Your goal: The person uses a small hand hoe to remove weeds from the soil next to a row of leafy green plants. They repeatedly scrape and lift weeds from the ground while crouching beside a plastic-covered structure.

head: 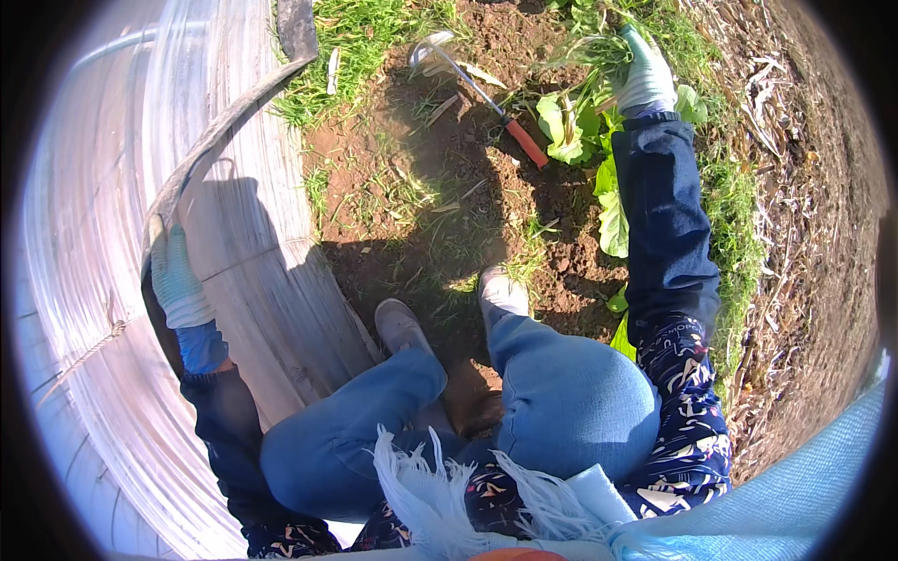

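My left hand [181, 280], in a pale green and white knit glove, lies against a long dark strip [200, 151] on the plastic-film wall [238, 238]. Whether its fingers grip the strip or only rest on it cannot be told. Far out to the right, my right hand [647, 80], gloved alike, is closed around a clump of pulled grass and weeds [596, 52]. Beneath that clump grow broad-leaved green plants [565, 130]. A hand sickle with a red-orange handle [526, 144] and a curved metal blade [429, 45] lies on the soil to the left of them.
My shoes [504, 294] stand on brown soil [351, 151] strewn with loose grass. Green grass [358, 42] edges the film wall. On the right, a grass strip [733, 224] borders dry straw mulch [793, 280]. A rope [88, 357] crosses the film at left.
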`<state>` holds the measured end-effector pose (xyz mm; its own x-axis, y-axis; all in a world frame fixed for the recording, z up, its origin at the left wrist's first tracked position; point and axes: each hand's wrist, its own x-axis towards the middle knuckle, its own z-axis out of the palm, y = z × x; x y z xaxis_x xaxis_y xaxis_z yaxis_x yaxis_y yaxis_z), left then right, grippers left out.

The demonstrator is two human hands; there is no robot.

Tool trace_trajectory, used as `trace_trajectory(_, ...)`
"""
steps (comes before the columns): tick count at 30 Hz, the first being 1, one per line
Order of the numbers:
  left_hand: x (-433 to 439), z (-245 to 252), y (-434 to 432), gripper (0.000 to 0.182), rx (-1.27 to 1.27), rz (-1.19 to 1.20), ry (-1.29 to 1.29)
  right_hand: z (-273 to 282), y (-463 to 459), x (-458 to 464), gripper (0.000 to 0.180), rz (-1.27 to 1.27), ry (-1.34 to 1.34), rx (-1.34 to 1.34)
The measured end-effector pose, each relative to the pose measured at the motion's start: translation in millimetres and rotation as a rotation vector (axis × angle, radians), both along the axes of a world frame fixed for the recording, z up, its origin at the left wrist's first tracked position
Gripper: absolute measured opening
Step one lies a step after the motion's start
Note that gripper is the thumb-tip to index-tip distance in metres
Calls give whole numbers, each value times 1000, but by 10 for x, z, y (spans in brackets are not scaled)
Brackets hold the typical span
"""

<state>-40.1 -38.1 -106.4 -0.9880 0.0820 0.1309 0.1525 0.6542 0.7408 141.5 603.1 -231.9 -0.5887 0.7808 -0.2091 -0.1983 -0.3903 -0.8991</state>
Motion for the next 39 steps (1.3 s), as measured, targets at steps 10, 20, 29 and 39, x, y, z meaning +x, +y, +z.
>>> trace_trajectory(10, -29, 5, 89, 52, 68, 24, 8, -470, -1389, 468, 50, 503, -407, 599)
trace_trajectory(20, 143, 58, 192, 48, 204, 149, 22, -1258, -1695, 205, 72, 750, -1212, 1419)
trace_trajectory(29, 332, 4, 10, 57, 128, 162, 5, -1486, -1705, 85, 36, 652, -883, 851)
trace_trajectory(39, 612, 496, -572, 57, -5, 301, -23, 158, -2396, 2419, 60, 1083, -1071, 1092)
